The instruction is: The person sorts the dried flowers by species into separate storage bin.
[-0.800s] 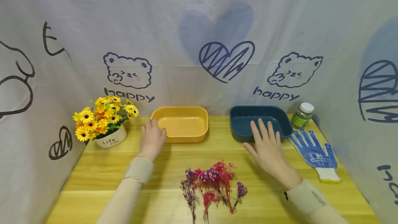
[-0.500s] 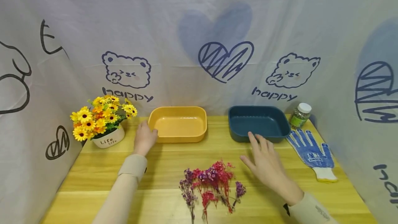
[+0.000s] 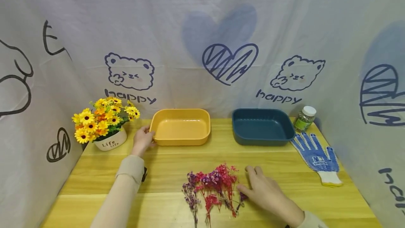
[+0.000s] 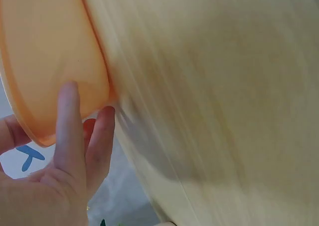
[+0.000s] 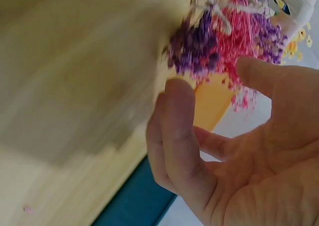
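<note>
At the left end of the yellow tray [image 3: 180, 140], my left hand [image 3: 142, 141] holds the wall. In the left wrist view, one digit reaches over the rim while other fingers [image 4: 70, 121] lie along the outer wall. My right hand [image 3: 265, 192] is low over the table, its thumb and bent fingers spread apart with nothing between them. It is nearest to a small purple dried-flower sprig [image 3: 242, 198], partly hidden by the thumb. Beside that sprig lie pink dried flowers [image 3: 226, 177] and another purple sprig [image 3: 191, 192]. The right wrist view shows purple blossoms [image 5: 197, 51] just beyond the fingertips.
A dark blue tray [image 3: 262, 140] stands at the back right. Next to it are a lidded jar [image 3: 304, 120] and a blue and white work glove [image 3: 317, 161]. A white pot [image 3: 112, 140] of yellow flowers is at the left. A printed cloth [image 3: 177, 45] hangs behind.
My right hand has come down from the blue tray toward the dried flowers. My left hand has moved slightly left and lower, from over the yellow tray's rim to its left end.
</note>
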Available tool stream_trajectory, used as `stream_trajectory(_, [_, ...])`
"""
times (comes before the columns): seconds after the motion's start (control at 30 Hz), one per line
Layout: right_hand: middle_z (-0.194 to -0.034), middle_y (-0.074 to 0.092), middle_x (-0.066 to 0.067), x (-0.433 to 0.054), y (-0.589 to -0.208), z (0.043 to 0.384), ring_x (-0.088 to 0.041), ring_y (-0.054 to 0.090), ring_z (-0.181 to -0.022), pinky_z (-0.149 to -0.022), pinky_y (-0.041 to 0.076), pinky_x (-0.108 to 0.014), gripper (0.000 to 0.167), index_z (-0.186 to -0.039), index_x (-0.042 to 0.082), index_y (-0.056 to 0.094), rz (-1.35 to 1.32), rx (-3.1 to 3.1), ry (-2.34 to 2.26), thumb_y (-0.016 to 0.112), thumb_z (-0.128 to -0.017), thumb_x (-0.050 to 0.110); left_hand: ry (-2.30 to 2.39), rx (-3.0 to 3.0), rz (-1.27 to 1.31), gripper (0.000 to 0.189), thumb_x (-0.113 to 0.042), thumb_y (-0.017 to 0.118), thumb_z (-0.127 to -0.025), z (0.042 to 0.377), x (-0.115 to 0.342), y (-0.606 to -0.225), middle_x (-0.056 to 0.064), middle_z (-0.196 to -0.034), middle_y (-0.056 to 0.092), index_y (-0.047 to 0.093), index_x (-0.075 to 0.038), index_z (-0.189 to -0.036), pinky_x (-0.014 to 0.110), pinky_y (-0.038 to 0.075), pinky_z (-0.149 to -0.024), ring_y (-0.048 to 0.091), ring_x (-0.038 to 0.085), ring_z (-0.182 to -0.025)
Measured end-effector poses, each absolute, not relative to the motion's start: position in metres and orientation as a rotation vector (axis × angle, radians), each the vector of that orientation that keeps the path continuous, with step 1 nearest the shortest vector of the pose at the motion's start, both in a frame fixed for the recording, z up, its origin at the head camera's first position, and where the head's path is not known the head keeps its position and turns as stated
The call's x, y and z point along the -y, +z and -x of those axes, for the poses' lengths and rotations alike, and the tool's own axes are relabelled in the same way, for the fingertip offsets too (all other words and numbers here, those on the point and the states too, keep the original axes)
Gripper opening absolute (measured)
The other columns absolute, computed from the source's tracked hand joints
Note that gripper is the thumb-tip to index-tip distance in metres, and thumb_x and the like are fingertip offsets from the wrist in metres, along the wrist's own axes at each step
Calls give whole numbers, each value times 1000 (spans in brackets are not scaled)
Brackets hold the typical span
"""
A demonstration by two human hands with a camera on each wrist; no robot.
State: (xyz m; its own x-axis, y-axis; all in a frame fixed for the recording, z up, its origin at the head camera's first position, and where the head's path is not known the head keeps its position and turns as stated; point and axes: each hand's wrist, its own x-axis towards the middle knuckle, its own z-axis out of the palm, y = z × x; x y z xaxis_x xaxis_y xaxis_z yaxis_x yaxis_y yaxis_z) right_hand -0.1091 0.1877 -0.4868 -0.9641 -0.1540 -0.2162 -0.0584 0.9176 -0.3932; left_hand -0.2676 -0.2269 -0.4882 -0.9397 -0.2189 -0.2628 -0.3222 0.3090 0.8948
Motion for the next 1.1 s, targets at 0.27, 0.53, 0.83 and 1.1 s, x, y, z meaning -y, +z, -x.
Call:
stream_trajectory(0.27, [-98,50,-8,-185,-497,105,-22,49,-65,-52,37,-34,43,-115,14,53,196,-2693,-636,77,-95,44,1774,-2348,527,59,-9,44,-106,269,230,-486,26,-154,47,33,0,-164,33,66,-88,63,30,-120])
stream_trajectory(0.53, [-100,48,-9,-189,-498,107,-20,49,-66,-49,40,-29,32,-118,12,53,256,-2712,-740,75,-95,7,1786,-2356,522,55,-7,47,-105,264,232,-482,25,-146,52,41,2,-159,28,66,-81,68,24,-107])
stream_trajectory(0.83, [-116,61,-13,-197,-495,114,-27,65,-98,-78,61,-40,50,-133,6,59,358,-2964,-679,82,-88,6,1818,-2325,520,54,-7,47,-107,262,232,-482,25,-149,50,40,1,-160,25,65,-80,66,25,-112])
stream_trajectory(1.1, [-117,58,-15,-201,-493,110,-32,62,-89,-63,55,-44,66,-142,8,53,244,-2904,-538,86,-86,21,1822,-2322,510,54,-7,48,-108,262,233,-484,25,-148,50,40,0,-160,27,65,-83,65,23,-112])
